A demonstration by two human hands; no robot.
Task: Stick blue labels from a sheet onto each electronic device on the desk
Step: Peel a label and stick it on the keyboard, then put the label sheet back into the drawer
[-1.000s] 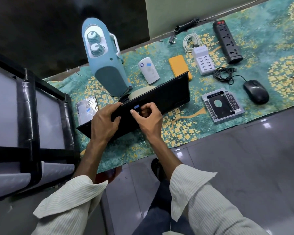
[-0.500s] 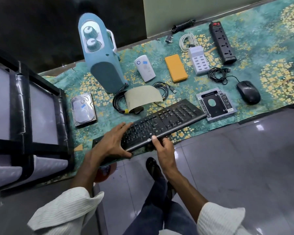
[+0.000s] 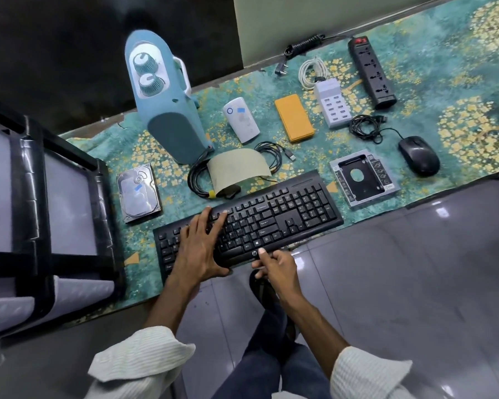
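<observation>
A black keyboard [image 3: 271, 220] lies keys-up at lower centre of the frame, slanting up to the right along the near edge of a teal, gold-flowered cloth [image 3: 458, 96]. The left hand [image 3: 198, 249] rests flat on its left keys, fingers straight and spread, gripping nothing. The right hand [image 3: 277, 269] touches the front lip by the logo with its index fingertip and the other fingers are curled; whether the thumb pinches the edge from below is unclear.

Just above the keyboard a beige label sheet [image 3: 236, 168] curls over a coiled black cable [image 3: 196, 180]. At centre left is a hard drive [image 3: 139, 192] bearing a blue label, and a white device [image 3: 241, 120] at upper centre bears one too. A tall teal speaker [image 3: 167, 105] stands between them. To the right lie an orange power bank [image 3: 293, 118], a white charging hub [image 3: 332, 103], a power strip [image 3: 372, 73], a drive caddy [image 3: 363, 178] and a black mouse [image 3: 418, 155]. A black chair [image 3: 41, 197] fills the left edge.
</observation>
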